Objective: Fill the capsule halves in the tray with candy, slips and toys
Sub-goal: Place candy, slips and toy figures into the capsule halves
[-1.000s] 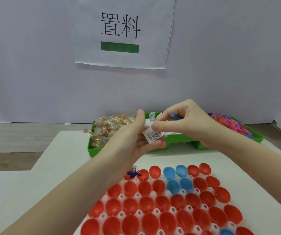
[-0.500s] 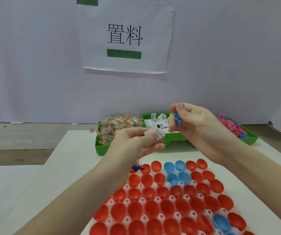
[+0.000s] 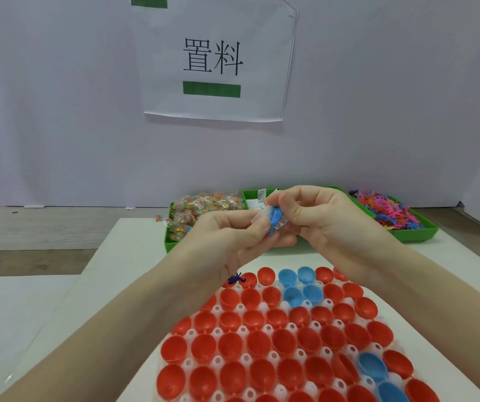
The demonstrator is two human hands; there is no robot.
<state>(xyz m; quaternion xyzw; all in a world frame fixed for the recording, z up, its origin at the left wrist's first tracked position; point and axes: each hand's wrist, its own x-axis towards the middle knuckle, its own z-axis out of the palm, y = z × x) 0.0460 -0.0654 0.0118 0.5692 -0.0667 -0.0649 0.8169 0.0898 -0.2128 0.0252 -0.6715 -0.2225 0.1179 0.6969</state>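
My two hands meet above the far end of the capsule tray (image 3: 244, 332). A printed white paper slip (image 3: 280, 224) is pinched in my left hand (image 3: 233, 236). My right hand (image 3: 325, 219) pinches a small blue toy (image 3: 273, 220) and holds it against the slip. The tray below holds several open red capsule halves (image 3: 233, 345) and a few blue ones (image 3: 292, 295). One far-left half carries a dark blue toy (image 3: 235, 278); the rest that I can see are empty.
Three green bins stand at the table's far edge: wrapped candy (image 3: 186, 213) on the left, slips (image 3: 257, 195) in the middle, colourful toys (image 3: 389, 210) on the right. A white wall with a paper sign (image 3: 212, 59) rises behind them. Loose candy (image 3: 160, 219) lies beside the left bin.
My hands parted half a second ago, the left keeping the slip and the right the blue toy. They have now come together again, toy against slip.
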